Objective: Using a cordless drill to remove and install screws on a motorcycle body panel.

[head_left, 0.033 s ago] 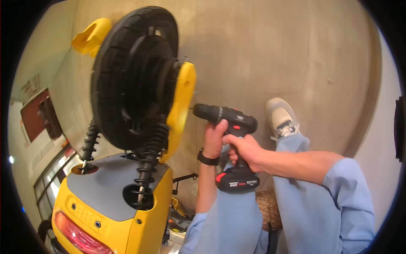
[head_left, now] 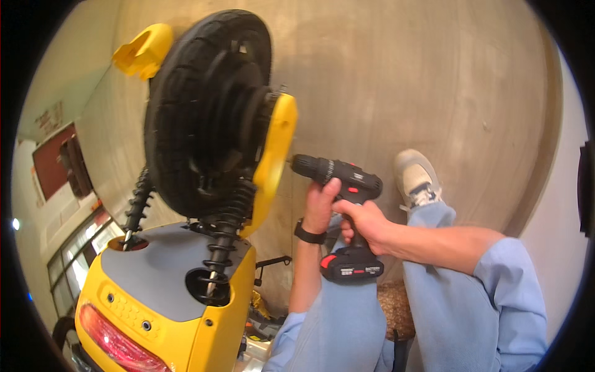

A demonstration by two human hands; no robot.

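R hand [head_left: 367,224] gripping matte-blk plastic drill [head_left: 362,183] by pistol handle, L hand [head_left: 320,201] clasping its front from below. Chuck [head_left: 305,165] nr curved yellow cover's [head_left: 276,149] R edge, beside treaded tyre [head_left: 176,118]; contact hard to tell, prob. just apart.

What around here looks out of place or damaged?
The yellow scooter looks tipped over: its black wheel and coil-spring shock absorbers jut from the grey panel instead of sitting beneath the body. No spill or breakage stands out.
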